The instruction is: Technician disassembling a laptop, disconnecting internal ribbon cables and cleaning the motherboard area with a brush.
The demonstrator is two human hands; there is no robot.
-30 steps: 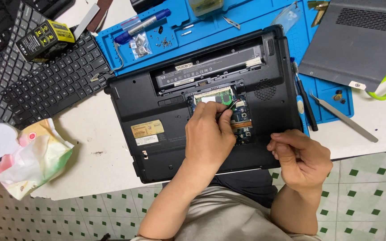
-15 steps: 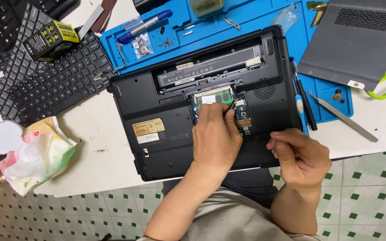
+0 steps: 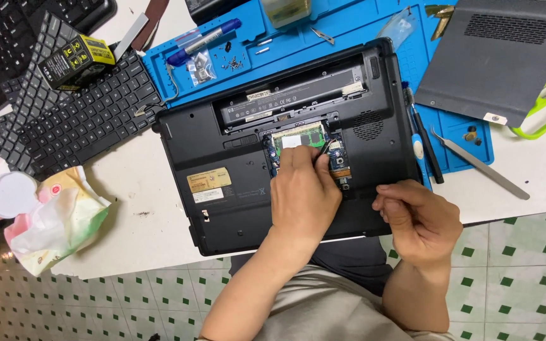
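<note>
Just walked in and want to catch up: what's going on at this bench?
A person has a black laptop lying upside down on a white table, its memory bay open. Their left hand presses fingertips onto the green memory module in that bay. The right hand rests closed at the laptop's near right edge. A blue repair mat lies behind.

L hand (image 3: 304, 189) palm down, forearm running in from 7 o'clock, fingers (image 3: 299, 156) stretched toward 12 and pressed close together. R hand (image 3: 417, 218) at approx 3 o'clock of the L, curled into a loose fist, thumb tucked against index, wrist bent, forearm from 6.
</note>
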